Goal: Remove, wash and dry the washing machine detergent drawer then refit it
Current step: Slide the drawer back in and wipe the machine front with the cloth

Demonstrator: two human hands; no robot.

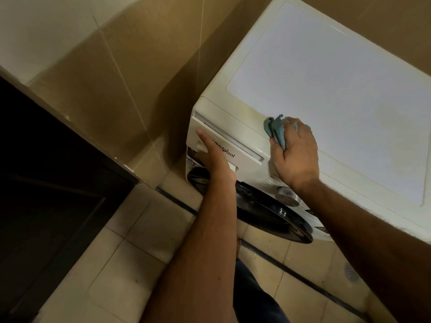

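The white detergent drawer (242, 151) sits in its slot at the top left of the white washing machine (338, 89), its front standing a little proud of the panel. My left hand (213, 157) lies flat against the drawer front, fingers stretched out, thumb under its lower edge. My right hand (295, 152) rests on the machine's top front edge, just right of the drawer, and holds a crumpled blue cloth (276, 130) between fingers and palm.
A metal dial (286, 196) and the dark round door (268, 210) are on the machine's front below my hands. Beige tiled walls close in behind and left. A dark cabinet (46, 183) stands at left. The tiled floor has a drain (351, 271) at right.
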